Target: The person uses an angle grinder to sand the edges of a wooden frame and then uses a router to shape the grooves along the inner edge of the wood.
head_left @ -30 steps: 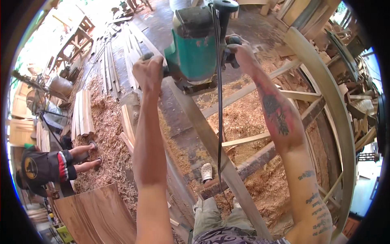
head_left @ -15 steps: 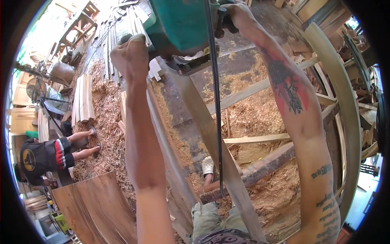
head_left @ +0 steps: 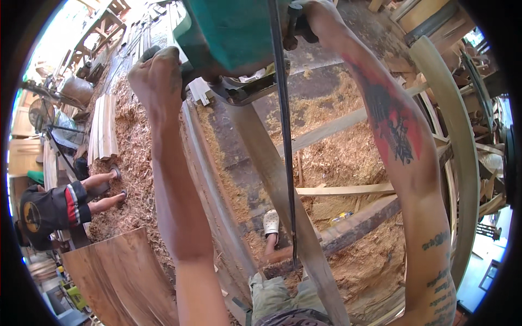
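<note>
Top centre, cut by the upper edge: green router point(head_left: 225, 41), base over the far end of a beam point(head_left: 274, 179). Clenched round its left handle: left hand point(head_left: 155, 76). Curled round its right handle, partly cropped: right hand point(head_left: 322, 23). Hanging before router and beam: black cord point(head_left: 280, 70). Below, shavings point(head_left: 342, 157), one pale clog point(head_left: 271, 221). Far left, near a brown slab point(head_left: 119, 271): co-worker point(head_left: 49, 212).

Beyond the upper edge: top of the green power tool point(head_left: 231, 32), part of the right grip point(head_left: 319, 17).
</note>
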A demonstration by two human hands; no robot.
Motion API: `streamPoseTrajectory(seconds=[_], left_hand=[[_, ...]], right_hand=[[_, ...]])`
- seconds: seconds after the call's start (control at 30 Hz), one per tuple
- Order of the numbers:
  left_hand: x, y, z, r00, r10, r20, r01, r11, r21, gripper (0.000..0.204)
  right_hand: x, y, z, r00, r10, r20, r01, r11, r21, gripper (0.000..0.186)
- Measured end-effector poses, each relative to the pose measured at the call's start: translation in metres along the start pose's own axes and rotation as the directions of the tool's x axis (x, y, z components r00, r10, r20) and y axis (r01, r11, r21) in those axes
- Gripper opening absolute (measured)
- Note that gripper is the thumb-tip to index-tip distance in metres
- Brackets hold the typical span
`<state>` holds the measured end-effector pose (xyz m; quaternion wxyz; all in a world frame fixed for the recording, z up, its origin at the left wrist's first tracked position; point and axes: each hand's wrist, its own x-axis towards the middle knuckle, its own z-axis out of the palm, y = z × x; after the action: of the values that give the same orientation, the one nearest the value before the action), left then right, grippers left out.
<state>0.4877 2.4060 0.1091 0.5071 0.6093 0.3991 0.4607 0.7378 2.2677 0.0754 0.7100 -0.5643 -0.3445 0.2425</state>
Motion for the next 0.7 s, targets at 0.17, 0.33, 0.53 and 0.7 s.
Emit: streamPoseTrajectory(seconds=[0.17,0.33,0.53,0.7], left_hand=[[0.03,-0.011,-0.005,0.944,0.27,0.19,-0.308,0.929,0.206,0.017],[0.022,-0.017,-0.012,0.993,0.111,0.049,-0.109,0.993,-0.037,0.023],[0.017,-0.018,-0.002,0.991,0.132,0.008,-0.132,0.988,0.073,0.024],[0.007,-0.014,-0.009,0.995,0.095,0.006,-0.095,0.995,0.023,0.023]], right_hand=[[0.002,-0.002,-0.006,0.996,-0.063,-0.071,0.066,0.997,0.042,0.003],[0.001,-0.008,0.011,1.0,0.005,-0.028,-0.004,0.999,0.044,0.003],[0.007,-0.011,-0.006,0.997,-0.069,-0.039,0.064,0.99,-0.13,0.006],[0.005,-0.024,0.012,1.0,-0.016,-0.009,0.015,0.986,-0.168,0.009]])
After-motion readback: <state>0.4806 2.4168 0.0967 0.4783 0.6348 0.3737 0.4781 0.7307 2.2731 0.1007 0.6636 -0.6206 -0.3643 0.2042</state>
